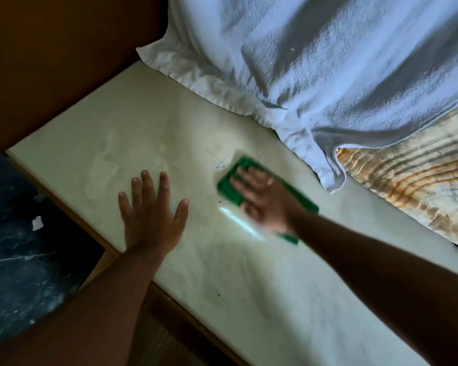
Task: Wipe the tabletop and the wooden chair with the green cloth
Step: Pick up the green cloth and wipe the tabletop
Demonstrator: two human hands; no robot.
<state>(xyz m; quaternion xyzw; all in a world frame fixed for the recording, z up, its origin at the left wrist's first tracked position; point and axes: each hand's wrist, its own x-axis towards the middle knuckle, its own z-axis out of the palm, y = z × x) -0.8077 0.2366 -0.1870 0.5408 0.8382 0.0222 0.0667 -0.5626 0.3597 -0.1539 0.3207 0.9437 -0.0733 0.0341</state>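
Observation:
A pale cream tabletop (pixel 95 143) with a wooden edge fills the middle of the head view. On it lies the folded green cloth (pixel 229 187), pressed flat under my right hand (pixel 267 199), whose fingers are spread over it; the hand and cloth are blurred by motion. My left hand (pixel 151 215) rests flat on the tabletop to the left of the cloth, fingers apart, holding nothing. A bright wet streak (pixel 238 220) shows just below the cloth. The wooden chair is not in view.
A rumpled white towel (pixel 341 75) covers the far right part of the table. A cloth with orange and grey rings (pixel 413 180) lies at the right edge. Dark marbled floor (pixel 19 247) with a paper scrap (pixel 37 223) is at left. A brown wall (pixel 50 62) stands behind.

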